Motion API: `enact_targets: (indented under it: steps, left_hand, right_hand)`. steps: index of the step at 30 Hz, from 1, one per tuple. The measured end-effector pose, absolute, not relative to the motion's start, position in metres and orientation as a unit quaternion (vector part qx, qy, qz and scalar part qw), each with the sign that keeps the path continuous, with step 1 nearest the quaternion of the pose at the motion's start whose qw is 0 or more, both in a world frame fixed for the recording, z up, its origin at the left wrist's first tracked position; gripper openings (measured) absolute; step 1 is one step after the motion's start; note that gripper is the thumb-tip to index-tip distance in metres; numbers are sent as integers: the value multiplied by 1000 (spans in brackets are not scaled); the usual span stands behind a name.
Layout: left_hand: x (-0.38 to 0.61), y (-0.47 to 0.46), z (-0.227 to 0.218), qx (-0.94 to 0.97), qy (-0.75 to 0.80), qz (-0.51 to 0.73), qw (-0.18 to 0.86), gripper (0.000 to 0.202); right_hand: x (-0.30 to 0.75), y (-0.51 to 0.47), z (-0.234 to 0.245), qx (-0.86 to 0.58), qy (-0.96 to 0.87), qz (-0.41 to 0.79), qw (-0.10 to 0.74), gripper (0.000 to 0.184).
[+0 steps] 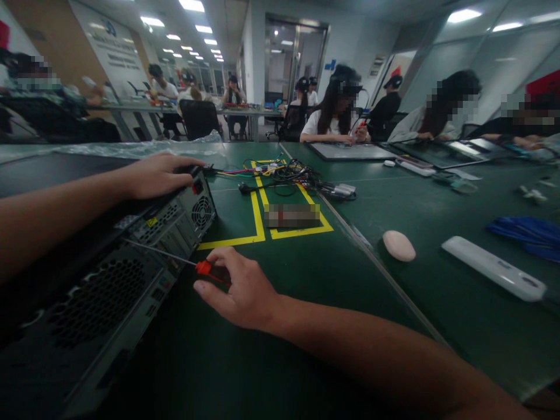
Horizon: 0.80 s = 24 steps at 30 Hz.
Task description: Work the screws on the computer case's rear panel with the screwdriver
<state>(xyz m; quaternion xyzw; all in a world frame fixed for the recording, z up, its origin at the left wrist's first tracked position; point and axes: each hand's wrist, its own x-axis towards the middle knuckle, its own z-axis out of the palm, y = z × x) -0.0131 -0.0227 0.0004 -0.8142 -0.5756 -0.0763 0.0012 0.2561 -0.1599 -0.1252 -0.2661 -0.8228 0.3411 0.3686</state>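
Note:
A black desktop computer case (100, 274) lies on its side on the green table mat (280, 303), its vented rear panel facing me. My left hand (160, 174) rests on the case's top far corner, fingers curled over the edge. My right hand (240, 289) is closed round the red handle of a screwdriver (205, 268). The thin metal shaft runs left to the rear panel, its tip against the metal near the expansion slots.
A tangle of cables (289, 175) lies beyond yellow floor-style tape marks (258, 224). To the right are a pink oval object (398, 245), a white bar-shaped device (494, 268) and blue cloth (527, 230). Several people sit working at the far tables.

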Motion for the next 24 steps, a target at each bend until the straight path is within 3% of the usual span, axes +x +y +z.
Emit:
enact_targets:
  steps: [5,24]
  left_hand:
    - [-13,-24,1,-816,-572,-85,-1,80]
    - [-11,-25,1,-810,-582,-73,6,80]
  right_hand:
    - [255,-159,-127,-264,-816,349,378,28]
    - [255,-159,-126,-268,-819,336,379,29]
